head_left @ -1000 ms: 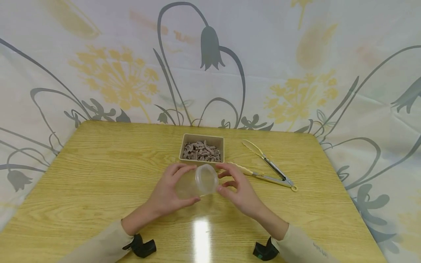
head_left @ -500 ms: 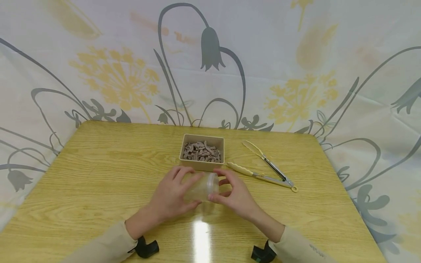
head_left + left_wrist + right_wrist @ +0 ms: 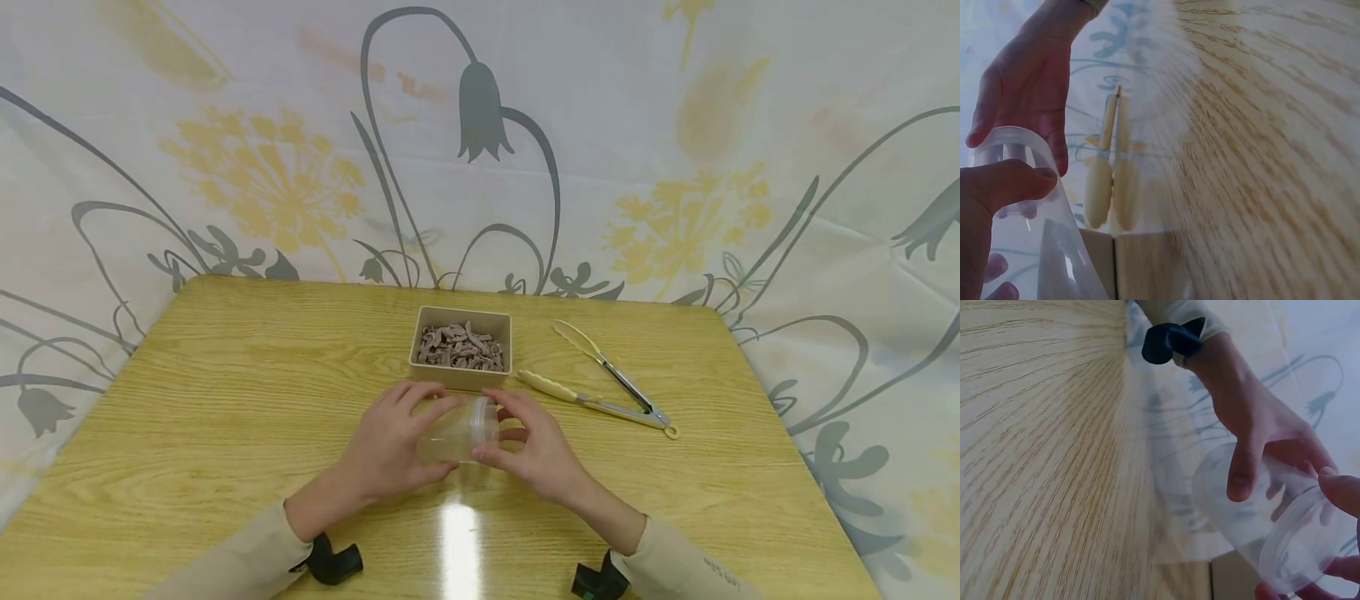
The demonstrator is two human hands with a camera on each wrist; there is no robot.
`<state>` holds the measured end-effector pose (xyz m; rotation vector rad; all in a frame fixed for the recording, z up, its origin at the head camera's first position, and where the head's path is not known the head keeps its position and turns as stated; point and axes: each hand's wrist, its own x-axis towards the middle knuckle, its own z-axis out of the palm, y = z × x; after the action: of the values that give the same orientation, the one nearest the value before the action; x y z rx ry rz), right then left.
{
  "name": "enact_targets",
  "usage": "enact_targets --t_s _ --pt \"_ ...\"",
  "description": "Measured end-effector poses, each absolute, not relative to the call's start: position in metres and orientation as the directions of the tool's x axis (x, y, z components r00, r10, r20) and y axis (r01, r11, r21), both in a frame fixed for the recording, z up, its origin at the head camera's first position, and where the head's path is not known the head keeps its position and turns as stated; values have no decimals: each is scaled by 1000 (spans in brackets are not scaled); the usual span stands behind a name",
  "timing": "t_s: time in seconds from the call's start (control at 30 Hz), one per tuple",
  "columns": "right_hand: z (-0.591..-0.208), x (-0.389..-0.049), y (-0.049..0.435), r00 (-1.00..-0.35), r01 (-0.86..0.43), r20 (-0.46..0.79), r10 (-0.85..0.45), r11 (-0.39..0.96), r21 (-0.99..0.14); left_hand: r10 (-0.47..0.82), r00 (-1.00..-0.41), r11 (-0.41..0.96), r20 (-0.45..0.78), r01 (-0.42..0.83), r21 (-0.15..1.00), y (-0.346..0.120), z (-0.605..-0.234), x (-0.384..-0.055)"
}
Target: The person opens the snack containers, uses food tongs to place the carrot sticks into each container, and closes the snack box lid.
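Observation:
A clear plastic jar (image 3: 447, 437) lies on its side between my two hands, its ringed end toward the right. My left hand (image 3: 386, 442) grips the jar's body, thumb below and fingers over the top. Around the ringed end, the fingers and thumb of my right hand (image 3: 536, 450) hold it at the rim. The right wrist view shows the jar (image 3: 1229, 512) see-through, with nothing visible inside. In the left wrist view, my left thumb crosses the jar near its ringed end, with my right hand (image 3: 1035, 94) beyond.
Just behind the jar stands a beige rectangular box (image 3: 465, 380) filled with greyish-brown strips (image 3: 461, 346). Spread tongs (image 3: 630, 387) with cream tips lie to its right on the wooden table (image 3: 262, 358). A flower-printed cloth (image 3: 480, 208) hangs behind.
The jar has turned from its end facing the head camera to lying sideways, and has come lower and nearer. Both hands turned with it; in the last half second they barely moved.

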<state>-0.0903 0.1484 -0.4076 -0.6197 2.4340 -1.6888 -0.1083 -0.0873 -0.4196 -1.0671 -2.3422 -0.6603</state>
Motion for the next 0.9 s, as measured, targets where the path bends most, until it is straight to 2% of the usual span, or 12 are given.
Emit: enact_targets --t_s 0.43,0.57,0.7,0.8,0.9 --pt "-408 -88 149 -829 -472 307 -467 290 -833 539 -593 540 598 788 294 -89 -419 -109" --pt "-408 -90 152 -786 -564 371 -494 329 -757 536 -598 510 595 792 337 -89 -418 -111" --pt "-407 -90 156 -740 -647 426 -520 381 -660 497 -610 421 617 791 443 -94 -415 -113" --pt "-406 -90 157 -723 -668 442 -532 374 -643 458 -600 369 656 800 474 -99 -410 -115" --pt "-408 -90 155 -736 -646 436 -518 346 -680 485 -563 376 669 825 422 -98 -406 -116"
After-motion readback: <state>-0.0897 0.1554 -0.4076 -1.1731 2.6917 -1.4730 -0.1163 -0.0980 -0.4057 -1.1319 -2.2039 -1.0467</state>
